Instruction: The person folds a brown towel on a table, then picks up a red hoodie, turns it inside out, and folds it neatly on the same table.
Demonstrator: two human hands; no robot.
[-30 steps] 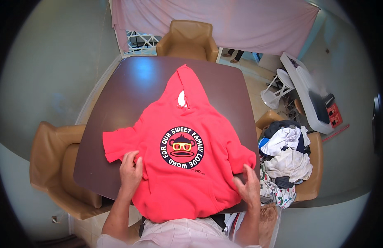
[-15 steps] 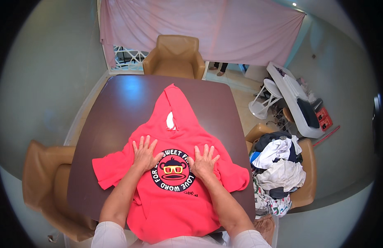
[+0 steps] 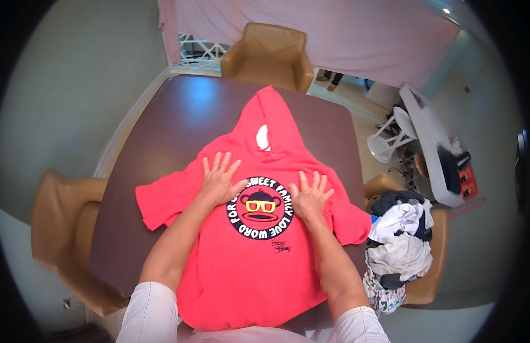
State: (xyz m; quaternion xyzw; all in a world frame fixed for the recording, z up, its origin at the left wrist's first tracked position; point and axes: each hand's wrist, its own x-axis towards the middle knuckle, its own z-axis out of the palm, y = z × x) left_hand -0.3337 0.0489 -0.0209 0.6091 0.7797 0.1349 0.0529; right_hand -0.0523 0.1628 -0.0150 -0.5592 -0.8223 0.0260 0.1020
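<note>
A red short-sleeved hoodie (image 3: 250, 274) lies front side up on a dark brown table (image 3: 156, 131), its hood pointing to the far edge. On its chest is a round dark print (image 3: 260, 208) of a cartoon monkey with yellow glasses. My left hand (image 3: 221, 180) rests flat on the chest left of the print, fingers spread. Flat on the cloth right of the print lies my right hand (image 3: 309, 197), its fingers apart too. Both sleeves stretch out sideways, the right one reaching the table's right edge. Neither hand grips the fabric.
A heap of clothes (image 3: 399, 240) fills a tan armchair (image 3: 439, 257) at the right. Other tan armchairs stand at the left (image 3: 65, 228) and far side (image 3: 270, 51). Beyond are a white stool (image 3: 393, 137), a long white table (image 3: 428, 148) and a person's feet (image 3: 332, 86).
The view has shifted, so the scene sits differently in the picture. The hoodie's lower front looks smoother and more spread out. Both hands stay flat on the chest, still either side of the print.
</note>
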